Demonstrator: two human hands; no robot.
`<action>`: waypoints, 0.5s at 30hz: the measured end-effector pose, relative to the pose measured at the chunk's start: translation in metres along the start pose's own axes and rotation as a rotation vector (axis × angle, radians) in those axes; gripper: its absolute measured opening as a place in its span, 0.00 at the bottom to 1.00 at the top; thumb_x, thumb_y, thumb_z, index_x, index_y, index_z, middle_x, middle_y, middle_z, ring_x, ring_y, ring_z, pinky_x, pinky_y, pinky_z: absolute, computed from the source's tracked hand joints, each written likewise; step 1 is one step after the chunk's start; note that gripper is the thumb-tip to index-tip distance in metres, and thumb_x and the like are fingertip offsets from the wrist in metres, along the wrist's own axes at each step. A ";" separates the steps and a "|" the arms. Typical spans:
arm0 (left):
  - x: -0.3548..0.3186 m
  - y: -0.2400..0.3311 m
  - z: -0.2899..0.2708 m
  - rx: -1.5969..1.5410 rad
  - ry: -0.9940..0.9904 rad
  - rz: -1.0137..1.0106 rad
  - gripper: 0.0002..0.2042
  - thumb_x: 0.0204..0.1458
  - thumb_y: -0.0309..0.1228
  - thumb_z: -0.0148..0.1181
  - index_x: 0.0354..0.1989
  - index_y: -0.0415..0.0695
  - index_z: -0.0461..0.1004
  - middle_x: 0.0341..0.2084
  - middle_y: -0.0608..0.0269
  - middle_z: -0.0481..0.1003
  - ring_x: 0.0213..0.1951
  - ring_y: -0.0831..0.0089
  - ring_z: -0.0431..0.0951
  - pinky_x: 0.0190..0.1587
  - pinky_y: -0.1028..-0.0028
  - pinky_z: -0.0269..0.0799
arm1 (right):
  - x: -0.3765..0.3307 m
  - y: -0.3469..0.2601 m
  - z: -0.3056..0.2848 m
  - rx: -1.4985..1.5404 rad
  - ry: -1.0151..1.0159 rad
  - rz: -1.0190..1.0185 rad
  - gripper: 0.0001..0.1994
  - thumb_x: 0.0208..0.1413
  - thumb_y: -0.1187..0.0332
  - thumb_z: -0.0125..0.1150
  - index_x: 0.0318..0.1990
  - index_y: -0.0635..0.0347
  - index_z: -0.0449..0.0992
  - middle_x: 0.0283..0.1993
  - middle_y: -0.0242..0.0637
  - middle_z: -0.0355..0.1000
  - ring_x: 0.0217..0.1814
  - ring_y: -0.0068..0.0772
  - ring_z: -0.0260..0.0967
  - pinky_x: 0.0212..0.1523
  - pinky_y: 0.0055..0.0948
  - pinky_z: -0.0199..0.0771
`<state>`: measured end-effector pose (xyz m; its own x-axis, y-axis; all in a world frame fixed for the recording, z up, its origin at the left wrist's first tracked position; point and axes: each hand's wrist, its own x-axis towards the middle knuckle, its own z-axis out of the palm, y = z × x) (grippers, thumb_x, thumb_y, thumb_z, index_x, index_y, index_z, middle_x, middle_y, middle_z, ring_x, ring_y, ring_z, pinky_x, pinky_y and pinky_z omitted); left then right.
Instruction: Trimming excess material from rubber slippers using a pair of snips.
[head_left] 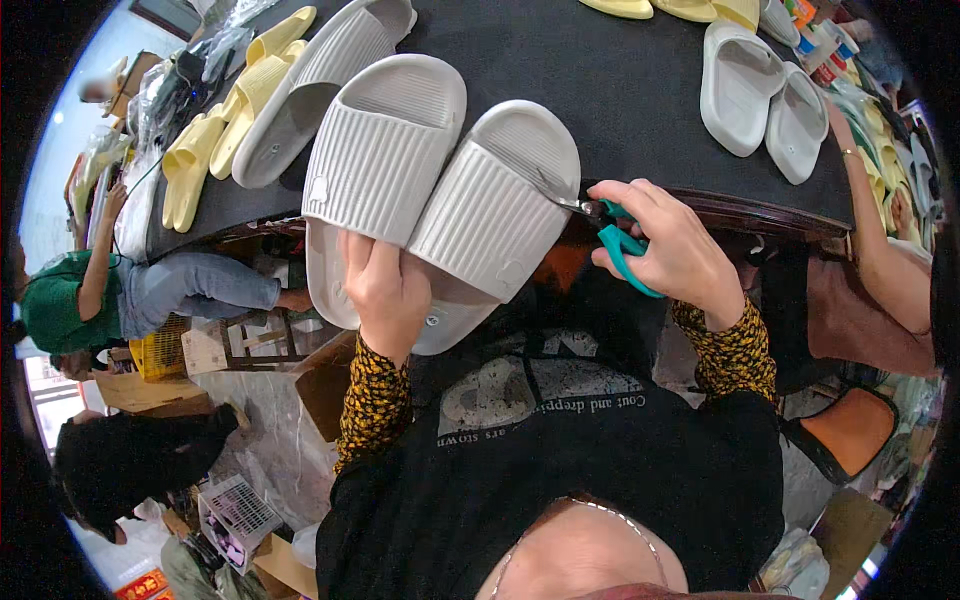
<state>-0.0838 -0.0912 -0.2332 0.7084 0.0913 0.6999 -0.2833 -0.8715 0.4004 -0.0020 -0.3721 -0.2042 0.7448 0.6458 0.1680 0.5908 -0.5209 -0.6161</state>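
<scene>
Left hand [385, 300]: pinching slippers [380, 165], centre frame
Right hand [668, 243]: gripping scissors [613, 239]
Trimming: apparently current step
Blades [573, 204]: next need steady aim

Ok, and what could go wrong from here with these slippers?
The teal-handled metal scissors, held in the right grip, have their blades at the edge of the light-grey ribbed slipper on the right, so a slip might nick it. The left grip seems to steady that slipper and its light-grey ribbed mate together, so one could twist loose.
</scene>
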 end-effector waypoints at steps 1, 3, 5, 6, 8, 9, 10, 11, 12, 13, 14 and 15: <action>0.000 0.001 0.000 0.008 -0.008 0.024 0.19 0.36 0.14 0.51 0.41 0.32 0.74 0.43 0.44 0.70 0.46 0.44 0.68 0.50 0.57 0.64 | 0.001 -0.002 0.000 0.031 -0.028 0.018 0.27 0.41 0.72 0.69 0.52 0.59 0.67 0.41 0.42 0.68 0.39 0.36 0.70 0.36 0.30 0.74; -0.004 0.002 0.000 0.025 -0.030 0.034 0.19 0.34 0.14 0.51 0.41 0.32 0.74 0.42 0.45 0.70 0.46 0.44 0.68 0.50 0.56 0.64 | 0.002 -0.003 0.000 0.062 -0.055 0.036 0.27 0.41 0.72 0.69 0.52 0.59 0.67 0.42 0.42 0.68 0.40 0.37 0.71 0.36 0.30 0.74; -0.004 0.004 0.000 0.016 -0.041 0.032 0.19 0.34 0.14 0.51 0.40 0.32 0.74 0.42 0.45 0.70 0.45 0.44 0.68 0.50 0.56 0.64 | 0.002 -0.004 0.002 0.111 -0.021 0.017 0.25 0.42 0.72 0.69 0.51 0.60 0.68 0.41 0.43 0.69 0.39 0.37 0.72 0.36 0.30 0.74; -0.003 0.005 0.001 0.005 -0.052 0.031 0.19 0.34 0.14 0.52 0.40 0.32 0.74 0.41 0.45 0.70 0.45 0.44 0.68 0.50 0.56 0.64 | 0.003 -0.004 0.002 0.112 -0.020 0.020 0.25 0.42 0.72 0.69 0.51 0.60 0.68 0.41 0.43 0.69 0.39 0.37 0.72 0.36 0.30 0.74; -0.001 0.003 0.002 0.002 -0.043 0.046 0.19 0.34 0.14 0.52 0.40 0.32 0.74 0.41 0.45 0.70 0.44 0.45 0.68 0.50 0.55 0.64 | 0.004 -0.005 0.000 0.085 0.003 -0.013 0.23 0.43 0.72 0.68 0.49 0.61 0.69 0.39 0.43 0.71 0.37 0.37 0.72 0.36 0.29 0.74; -0.001 0.003 0.003 0.002 -0.030 0.060 0.19 0.33 0.14 0.52 0.40 0.33 0.74 0.40 0.46 0.70 0.44 0.45 0.67 0.49 0.55 0.64 | 0.004 -0.004 0.000 0.085 0.004 -0.014 0.23 0.43 0.72 0.68 0.49 0.61 0.69 0.39 0.43 0.71 0.37 0.37 0.72 0.36 0.29 0.74; -0.001 0.004 0.004 0.003 -0.029 0.061 0.19 0.33 0.14 0.52 0.40 0.33 0.74 0.40 0.46 0.70 0.44 0.45 0.67 0.49 0.55 0.64 | 0.003 -0.003 0.001 0.063 0.033 -0.035 0.22 0.43 0.72 0.68 0.48 0.61 0.69 0.38 0.43 0.71 0.36 0.38 0.73 0.37 0.29 0.74; 0.000 0.005 0.004 0.013 -0.043 0.074 0.19 0.33 0.14 0.52 0.40 0.33 0.75 0.40 0.46 0.70 0.43 0.45 0.67 0.49 0.55 0.64 | 0.003 -0.002 0.001 0.042 0.062 -0.057 0.21 0.44 0.72 0.68 0.48 0.61 0.70 0.37 0.43 0.72 0.35 0.38 0.73 0.37 0.30 0.73; 0.000 0.007 0.003 0.026 -0.056 0.087 0.20 0.33 0.14 0.52 0.40 0.33 0.75 0.39 0.47 0.71 0.43 0.45 0.67 0.48 0.56 0.64 | 0.003 -0.001 0.002 0.043 0.061 -0.060 0.21 0.44 0.72 0.68 0.48 0.61 0.70 0.37 0.43 0.72 0.35 0.38 0.73 0.37 0.30 0.73; -0.001 0.007 0.002 0.029 -0.055 0.087 0.20 0.33 0.14 0.52 0.40 0.33 0.75 0.39 0.47 0.71 0.43 0.45 0.67 0.48 0.56 0.64 | 0.002 -0.001 0.002 0.030 0.087 -0.076 0.21 0.44 0.71 0.68 0.48 0.61 0.70 0.37 0.43 0.73 0.35 0.39 0.73 0.37 0.30 0.73; -0.001 0.008 0.002 0.023 -0.067 0.089 0.20 0.32 0.14 0.52 0.39 0.33 0.75 0.39 0.47 0.71 0.43 0.45 0.67 0.48 0.56 0.64 | 0.002 0.000 0.002 0.017 0.114 -0.093 0.21 0.44 0.71 0.68 0.48 0.61 0.71 0.38 0.43 0.73 0.36 0.40 0.73 0.38 0.31 0.73; -0.001 0.008 0.002 0.015 -0.079 0.093 0.19 0.32 0.14 0.53 0.39 0.33 0.75 0.40 0.47 0.71 0.43 0.45 0.68 0.48 0.56 0.64 | 0.003 -0.001 0.001 0.017 0.114 -0.094 0.21 0.44 0.71 0.68 0.48 0.61 0.71 0.38 0.43 0.73 0.36 0.40 0.73 0.38 0.31 0.73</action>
<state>-0.0858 -0.0996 -0.2318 0.7288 -0.0278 0.6842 -0.3407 -0.8815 0.3270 -0.0010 -0.3692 -0.2036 0.7172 0.6232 0.3118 0.6553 -0.4511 -0.6059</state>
